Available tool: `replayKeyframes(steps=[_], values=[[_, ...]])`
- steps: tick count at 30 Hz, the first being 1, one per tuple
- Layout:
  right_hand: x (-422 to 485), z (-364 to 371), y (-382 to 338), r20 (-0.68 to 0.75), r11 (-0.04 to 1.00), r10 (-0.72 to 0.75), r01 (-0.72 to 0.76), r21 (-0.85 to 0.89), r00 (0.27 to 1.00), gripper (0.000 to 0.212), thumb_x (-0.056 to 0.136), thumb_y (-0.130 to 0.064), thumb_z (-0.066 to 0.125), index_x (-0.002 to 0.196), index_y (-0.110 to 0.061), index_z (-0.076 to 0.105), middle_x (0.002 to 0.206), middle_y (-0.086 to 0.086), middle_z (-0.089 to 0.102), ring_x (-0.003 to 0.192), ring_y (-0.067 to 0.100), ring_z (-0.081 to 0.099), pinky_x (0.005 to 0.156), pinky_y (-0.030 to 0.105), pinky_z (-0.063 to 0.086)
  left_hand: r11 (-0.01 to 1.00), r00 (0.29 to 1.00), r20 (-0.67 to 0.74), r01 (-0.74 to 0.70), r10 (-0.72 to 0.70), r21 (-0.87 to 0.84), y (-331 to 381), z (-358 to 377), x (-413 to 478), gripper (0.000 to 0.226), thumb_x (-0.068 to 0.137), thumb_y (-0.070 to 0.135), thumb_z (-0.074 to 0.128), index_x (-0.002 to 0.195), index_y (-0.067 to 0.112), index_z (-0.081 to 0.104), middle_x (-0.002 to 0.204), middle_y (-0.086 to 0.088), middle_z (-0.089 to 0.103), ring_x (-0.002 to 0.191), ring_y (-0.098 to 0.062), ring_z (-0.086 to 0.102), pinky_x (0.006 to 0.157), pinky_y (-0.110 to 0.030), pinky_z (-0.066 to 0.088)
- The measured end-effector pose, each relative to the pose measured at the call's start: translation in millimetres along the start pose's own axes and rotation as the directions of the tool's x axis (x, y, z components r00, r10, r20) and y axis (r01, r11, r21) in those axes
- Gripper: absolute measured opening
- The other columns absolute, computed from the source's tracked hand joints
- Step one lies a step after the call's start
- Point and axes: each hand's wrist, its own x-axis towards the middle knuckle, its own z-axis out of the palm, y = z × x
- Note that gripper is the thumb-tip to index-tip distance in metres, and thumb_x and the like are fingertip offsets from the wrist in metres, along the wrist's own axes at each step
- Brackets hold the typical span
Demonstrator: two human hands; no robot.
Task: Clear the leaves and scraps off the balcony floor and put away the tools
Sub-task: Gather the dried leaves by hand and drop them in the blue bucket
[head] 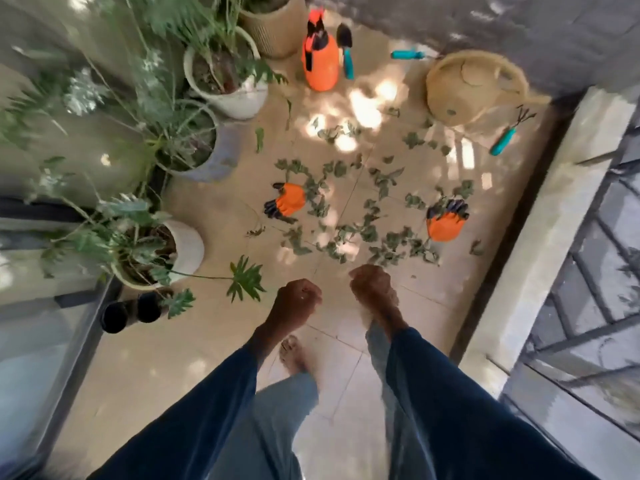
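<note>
Lying scattered on the balcony floor point(173, 358) nearer than the basket point(474, 88), leaves point(346, 209) are being flanked by gloves point(289, 202). The floor is being hemmed by potted plants point(225, 81) left of the basket, a ledge point(540, 216) right. The left hand point(298, 299) and right hand point(372, 285) are being held curled, empty.

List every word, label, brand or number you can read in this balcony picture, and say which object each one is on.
No text can be read anywhere in this picture.
Orange spray bottle: any label is too blurred to read.
Orange glove near the pots and orange glove near the ledge: no writing visible.
Teal-handled trowel, hand rake and woven basket: no writing visible.
</note>
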Motion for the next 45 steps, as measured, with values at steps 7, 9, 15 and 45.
replayKeyframes(steps=[7, 9, 15, 45], values=[[159.5, 140.7, 60.9, 0.058, 0.996, -0.086, 0.084, 0.025, 0.995, 0.031, 0.078, -0.046, 0.066, 0.108, -0.042, 0.06, 0.107, -0.003, 0.064, 0.088, 0.02, 0.062, 0.072, 0.032, 0.056, 0.973, 0.996, -0.07, -0.039, 0.057, 0.226, -101.1, 74.1, 174.2, 0.02, 0.095, 0.024, 0.053, 0.098, 0.018, 0.072, 0.098, 0.001, 0.075, 0.094, -0.019, 0.069, 0.08, -0.031, 0.055], [165.0, 144.6, 38.6, -0.022, 0.978, -0.176, 0.178, 0.108, 0.984, 0.034, 0.081, -0.02, 0.074, 0.113, -0.017, 0.061, 0.109, 0.008, 0.062, 0.086, 0.022, 0.06, 0.061, 0.016, 0.047, 0.954, 0.993, -0.083, -0.061, 0.089, 0.293, -120.8, 88.9, 217.0, 0.02, 0.096, 0.027, 0.052, 0.101, 0.02, 0.07, 0.1, 0.002, 0.073, 0.094, -0.019, 0.068, 0.078, -0.031, 0.054], [230.0, 227.9, 69.3, -0.182, 0.934, -0.344, 0.356, 0.04, 0.921, 0.068, 0.076, -0.016, 0.084, 0.135, -0.006, 0.051, 0.123, 0.014, 0.051, 0.108, 0.022, 0.047, 0.083, 0.03, 0.046, 0.853, 0.982, 0.069, -0.185, 0.174, 0.487, -149.2, 100.1, 351.3, 0.024, 0.096, 0.044, 0.055, 0.106, 0.025, 0.067, 0.099, 0.006, 0.069, 0.092, -0.02, 0.068, 0.072, -0.028, 0.054], [255.6, 225.3, 83.5, -0.242, 0.864, -0.116, 0.218, 0.453, 0.963, 0.037, 0.083, 0.006, 0.048, 0.087, -0.014, 0.078, 0.083, 0.001, 0.075, 0.08, 0.025, 0.072, 0.07, 0.043, 0.063, 0.551, 0.913, 0.237, -0.392, 0.332, 0.737, -125.8, 91.8, 445.2, 0.021, 0.098, 0.015, 0.051, 0.099, 0.005, 0.068, 0.099, -0.011, 0.071, 0.089, -0.024, 0.071, 0.082, -0.042, 0.062]])
